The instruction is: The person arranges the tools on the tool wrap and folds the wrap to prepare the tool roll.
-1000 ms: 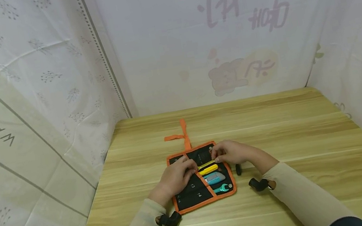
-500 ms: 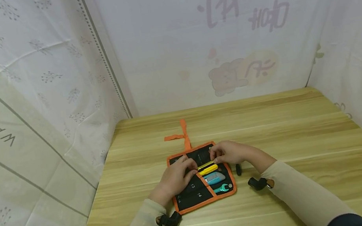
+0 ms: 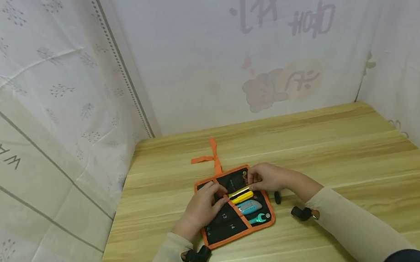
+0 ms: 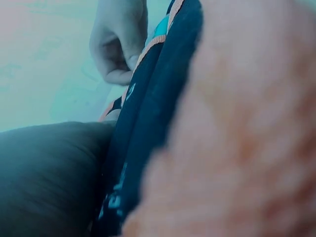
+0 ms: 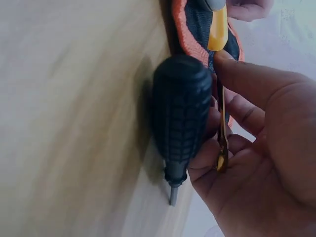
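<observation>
A black tool roll (image 3: 219,226) with orange edging lies unfolded on the table. My left hand (image 3: 202,206) pinches the orange edge of its pocket strip. With thumb and fingers, my right hand (image 3: 269,176) holds a slim gold-coloured metal tool (image 5: 222,148) lying along the roll; its exact kind is unclear. Beside it in the pockets sit a yellow handle (image 3: 243,197), a light-blue utility knife (image 3: 249,207) and a teal wrench (image 3: 257,219). In the left wrist view my left hand (image 4: 247,123) is blurred and fills the right side.
A screwdriver with a ribbed black handle (image 5: 181,108) rests on the wooden table (image 3: 321,145), right of the roll. An orange tie strap (image 3: 214,155) extends from the roll's far edge. Patterned curtains (image 3: 222,54) surround the table's back and sides.
The slim tool's bright metal has come more into view beside the yellow handle, and my right hand has shifted very slightly. My left hand stays at the pocket edge.
</observation>
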{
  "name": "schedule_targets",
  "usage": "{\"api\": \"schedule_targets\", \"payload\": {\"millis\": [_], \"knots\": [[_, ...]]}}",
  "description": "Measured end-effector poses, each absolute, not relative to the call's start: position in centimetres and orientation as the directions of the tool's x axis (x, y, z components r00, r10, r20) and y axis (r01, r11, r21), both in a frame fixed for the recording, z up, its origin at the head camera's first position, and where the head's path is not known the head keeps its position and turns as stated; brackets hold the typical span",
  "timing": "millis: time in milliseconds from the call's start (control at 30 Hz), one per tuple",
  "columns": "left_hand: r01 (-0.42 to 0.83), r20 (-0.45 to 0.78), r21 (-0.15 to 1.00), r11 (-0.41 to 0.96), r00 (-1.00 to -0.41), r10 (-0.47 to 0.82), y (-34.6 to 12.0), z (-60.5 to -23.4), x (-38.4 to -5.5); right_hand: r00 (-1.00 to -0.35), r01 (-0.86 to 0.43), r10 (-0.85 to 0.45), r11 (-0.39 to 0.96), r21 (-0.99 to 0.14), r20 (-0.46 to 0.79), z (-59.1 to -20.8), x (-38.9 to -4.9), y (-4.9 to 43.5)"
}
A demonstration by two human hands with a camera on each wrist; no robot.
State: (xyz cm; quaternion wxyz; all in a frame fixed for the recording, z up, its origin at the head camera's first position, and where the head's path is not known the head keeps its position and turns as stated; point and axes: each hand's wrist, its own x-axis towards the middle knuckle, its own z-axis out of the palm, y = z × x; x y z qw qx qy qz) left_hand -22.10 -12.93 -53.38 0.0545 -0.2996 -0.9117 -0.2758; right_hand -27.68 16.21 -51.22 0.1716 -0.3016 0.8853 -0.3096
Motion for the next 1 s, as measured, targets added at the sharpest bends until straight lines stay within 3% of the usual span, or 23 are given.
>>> {"api": "schedule_targets", "payload": {"millis": [200,500,1000], "knots": [[0.549,0.252,0.470,0.692,-0.834,0.491,-13.4,-53.2,-21.8,-0.763,-0.473,-0.642,0.630,-0.615,-0.071,-51.3,-27.4,16.9],[0.509,0.284,0.316,0.801,-0.856,0.432,-13.8,-53.2,-21.2,-0.808,-0.478,-0.588,0.700,-0.530,-0.048,-51.2,-27.1,17.8],[0.493,0.244,0.404,0.771,-0.870,0.428,-14.4,-53.4,-21.3,-0.817,-0.504,-0.576,0.683,-0.529,0.034,-50.1,-26.6,19.2]]}}
